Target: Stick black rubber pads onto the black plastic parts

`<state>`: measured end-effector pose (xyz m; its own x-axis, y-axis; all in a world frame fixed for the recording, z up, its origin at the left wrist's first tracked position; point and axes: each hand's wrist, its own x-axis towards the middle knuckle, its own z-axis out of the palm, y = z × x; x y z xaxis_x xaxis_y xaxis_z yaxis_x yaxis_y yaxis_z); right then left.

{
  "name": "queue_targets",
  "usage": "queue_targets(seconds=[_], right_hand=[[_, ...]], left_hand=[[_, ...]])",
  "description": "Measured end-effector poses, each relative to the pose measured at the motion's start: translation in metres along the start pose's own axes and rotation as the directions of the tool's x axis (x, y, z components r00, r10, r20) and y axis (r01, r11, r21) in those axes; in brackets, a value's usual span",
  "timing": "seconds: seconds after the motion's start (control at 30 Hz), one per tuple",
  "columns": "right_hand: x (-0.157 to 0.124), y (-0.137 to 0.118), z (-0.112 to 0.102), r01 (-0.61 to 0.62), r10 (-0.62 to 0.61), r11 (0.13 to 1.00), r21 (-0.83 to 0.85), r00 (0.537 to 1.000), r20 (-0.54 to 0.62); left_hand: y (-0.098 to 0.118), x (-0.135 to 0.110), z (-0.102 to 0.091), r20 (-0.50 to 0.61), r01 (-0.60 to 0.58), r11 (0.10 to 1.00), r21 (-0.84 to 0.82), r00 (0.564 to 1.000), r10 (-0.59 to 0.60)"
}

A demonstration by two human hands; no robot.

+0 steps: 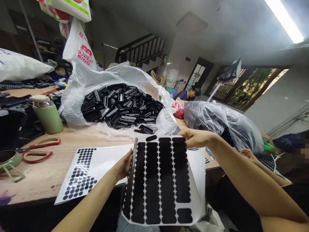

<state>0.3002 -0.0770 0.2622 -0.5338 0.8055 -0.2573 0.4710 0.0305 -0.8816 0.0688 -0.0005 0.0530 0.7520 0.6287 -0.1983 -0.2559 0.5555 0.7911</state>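
Observation:
A white backing sheet with columns of black oval stickers [166,180] is held up above my lap, curving at its left side. My left hand [124,166] grips the left edge, its fingers partly hidden by the sheet. At the top right corner my right hand [194,138] has its fingers closed on the edge, with the fingertips partly out of sight. One oval sticker [151,138] sits tilted at the top edge, out of line with its column. Under and beside it on the table lies a sheet of round black stickers [79,174], partly bare.
Behind the sheet, a large plastic bag [116,77] holds many black plastic parts [123,106]. Red-handled scissors [38,156], a tape roll [9,161] and a green bottle [47,114] stand at left. Another bag [222,119] and a co-worker's hand [248,154] are at right.

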Motion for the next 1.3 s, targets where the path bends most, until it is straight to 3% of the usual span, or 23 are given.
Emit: queue_targets(seconds=[0.03, 0.1, 0.17, 0.23, 0.3, 0.4, 0.5, 0.57, 0.67, 0.77, 0.87, 0.97, 1.03, 1.17, 1.23, 1.3], right_hand=[[0.006, 0.005, -0.004, 0.006, -0.008, 0.999, -0.042, 0.999, -0.043], [0.019, 0.016, -0.014, 0.042, -0.082, 0.985, -0.167, 0.967, -0.241], [0.032, 0.028, -0.024, 0.058, -0.197, 0.949, -0.309, 0.876, -0.439], [0.044, 0.038, -0.032, 0.034, -0.263, 0.913, -0.407, 0.812, -0.521], [0.054, 0.043, -0.037, 0.030, -0.273, 0.902, -0.431, 0.812, -0.515], [0.064, 0.039, -0.033, 0.190, -0.303, 0.943, -0.273, 0.828, -0.472], [0.072, 0.025, -0.012, 0.401, -0.331, 0.911, 0.096, 0.851, -0.407], [0.078, 0.016, 0.009, 0.499, -0.359, 0.824, 0.268, 0.826, -0.435], [0.091, 0.012, 0.037, 0.554, -0.327, 0.765, 0.328, 0.773, -0.543], [0.105, 0.026, 0.049, 0.445, -0.185, 0.806, 0.389, 0.815, -0.549], [0.110, 0.058, 0.048, 0.322, -0.088, 0.800, 0.505, 0.897, -0.433], [0.100, 0.099, 0.051, 0.246, -0.098, 0.777, 0.580, 0.957, -0.275], [0.090, 0.123, 0.060, 0.286, -0.171, 0.791, 0.542, 0.952, -0.252], [0.082, 0.150, 0.085, 0.386, -0.269, 0.891, 0.241, 0.874, -0.405], [0.086, 0.153, 0.092, 0.411, -0.308, 0.909, 0.073, 0.778, -0.548], [0.090, 0.151, 0.094, 0.450, -0.376, 0.891, -0.065, 0.648, -0.662]], left_hand=[[0.002, -0.007, -0.004, -0.010, -0.039, 0.999, -0.032, 0.999, 0.038], [0.010, -0.020, -0.015, -0.086, -0.142, 0.989, -0.030, 0.987, 0.139], [0.021, -0.031, -0.026, -0.201, -0.217, 0.976, 0.014, 0.956, 0.216], [0.032, -0.038, -0.036, -0.320, -0.258, 0.964, 0.062, 0.910, 0.264], [0.040, -0.043, -0.046, -0.406, -0.287, 0.953, 0.100, 0.863, 0.302], [0.047, -0.046, -0.056, -0.467, -0.335, 0.934, 0.122, 0.811, 0.351], [0.047, -0.046, -0.058, -0.457, -0.426, 0.901, 0.077, 0.788, 0.412], [0.045, -0.044, -0.054, -0.420, -0.455, 0.890, 0.004, 0.807, 0.415], [0.042, -0.041, -0.043, -0.359, -0.420, 0.901, -0.110, 0.862, 0.358], [0.042, -0.040, -0.041, -0.366, -0.401, 0.904, -0.152, 0.872, 0.325], [0.042, -0.040, -0.053, -0.483, -0.457, 0.873, -0.169, 0.811, 0.331], [0.039, -0.039, -0.070, -0.594, -0.502, 0.847, -0.176, 0.741, 0.315], [0.035, -0.038, -0.077, -0.630, -0.502, 0.839, -0.209, 0.726, 0.277], [0.032, -0.035, -0.072, -0.640, -0.488, 0.805, -0.339, 0.746, 0.183], [0.034, -0.034, -0.066, -0.645, -0.485, 0.795, -0.364, 0.747, 0.161], [0.035, -0.034, -0.063, -0.650, -0.480, 0.805, -0.348, 0.743, 0.161]])
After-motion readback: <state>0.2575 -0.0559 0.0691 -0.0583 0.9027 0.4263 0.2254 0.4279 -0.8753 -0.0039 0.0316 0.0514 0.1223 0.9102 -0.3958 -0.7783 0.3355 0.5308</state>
